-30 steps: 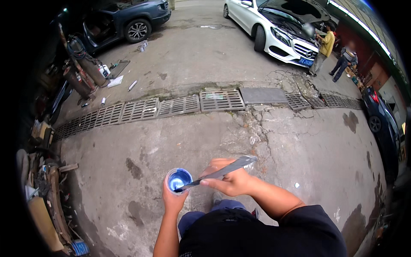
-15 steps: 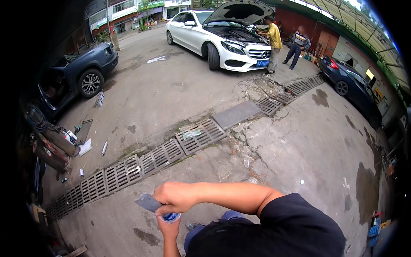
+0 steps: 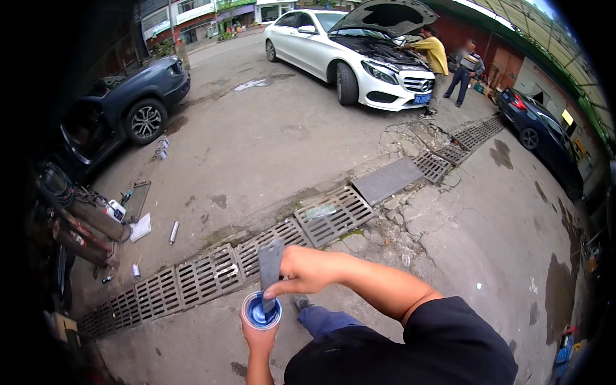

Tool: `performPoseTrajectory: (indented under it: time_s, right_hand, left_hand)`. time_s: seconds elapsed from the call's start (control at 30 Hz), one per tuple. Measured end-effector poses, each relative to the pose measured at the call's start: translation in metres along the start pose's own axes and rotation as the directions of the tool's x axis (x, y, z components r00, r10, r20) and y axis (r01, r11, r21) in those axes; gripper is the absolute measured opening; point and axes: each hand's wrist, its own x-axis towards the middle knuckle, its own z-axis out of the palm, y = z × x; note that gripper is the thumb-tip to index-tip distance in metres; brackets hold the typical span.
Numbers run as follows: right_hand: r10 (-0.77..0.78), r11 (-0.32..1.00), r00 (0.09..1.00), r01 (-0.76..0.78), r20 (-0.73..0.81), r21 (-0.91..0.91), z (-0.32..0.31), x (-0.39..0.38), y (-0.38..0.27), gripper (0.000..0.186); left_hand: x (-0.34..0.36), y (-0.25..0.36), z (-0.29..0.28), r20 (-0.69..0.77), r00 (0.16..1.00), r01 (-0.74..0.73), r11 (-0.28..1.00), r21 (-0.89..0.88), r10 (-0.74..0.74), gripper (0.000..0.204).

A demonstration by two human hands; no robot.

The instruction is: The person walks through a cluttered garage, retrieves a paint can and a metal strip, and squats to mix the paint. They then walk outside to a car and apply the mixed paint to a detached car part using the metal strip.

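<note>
My left hand [image 3: 258, 338] is wrapped around a clear plastic cup [image 3: 246, 312] from below. Inside the cup sits shiny blue paint [image 3: 258, 313], some of it smeared up the wall. A flat grey scraper [image 3: 271, 266] is pinched in my right hand [image 3: 305, 271], just above the cup. Its lower end dips into the blue paint, while its broader end points up and away from me. The fingers of my right hand are partly hidden behind the scraper.
A slotted drain grate [image 3: 205, 273] crosses the concrete in front of me. Beyond it stands a white car [image 3: 327, 48] with its hood raised and two people beside it. A dark pickup [image 3: 122, 106], gas cylinders [image 3: 96, 221] and a spray can [image 3: 174, 232] are at left.
The scraper has swung from pointing left to standing nearly upright in the cup. My right hand has lifted off the cup's rim, exposing the blue paint. The whole view has shifted.
</note>
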Motion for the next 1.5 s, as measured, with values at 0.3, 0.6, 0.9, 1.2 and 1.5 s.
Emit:
performPoseTrajectory:
  time_s: [0.3, 0.6, 0.9, 1.2, 1.5]
  right_hand:
    - [-0.270, 0.963, 0.953, 0.265, 0.137, 0.052, -0.049, 0.178, 0.100, 0.020]
    - [-0.366, 0.928, 0.905, 0.336, 0.217, 0.162, -0.046, 0.329, 0.162, 0.014]
    - [-0.099, 0.994, 0.981, 0.106, 0.168, -0.030, -0.032, 0.492, 0.232, 0.020]
    - [-0.031, 0.992, 0.996, 0.040, 0.080, -0.118, -0.065, 0.614, 0.282, 0.017]
    - [-0.080, 0.993, 0.996, 0.075, 0.046, 0.095, -0.133, 0.713, 0.445, 0.023]
  left_hand:
    - [0.171, -0.013, -0.043, -0.134, 0.989, 0.062, 0.998, 0.024, -0.058, 0.071]
    - [0.298, -0.063, -0.093, -0.263, 0.964, 0.040, 0.998, 0.047, -0.026, 0.074]
    - [0.451, -0.131, -0.178, -0.182, 0.982, 0.061, 0.992, 0.111, -0.040, 0.071]
    - [0.562, -0.172, -0.246, -0.161, 0.984, 0.081, 0.996, 0.027, -0.075, 0.076]
    - [0.726, -0.230, -0.273, -0.099, 0.990, 0.104, 0.992, 0.074, -0.097, 0.071]
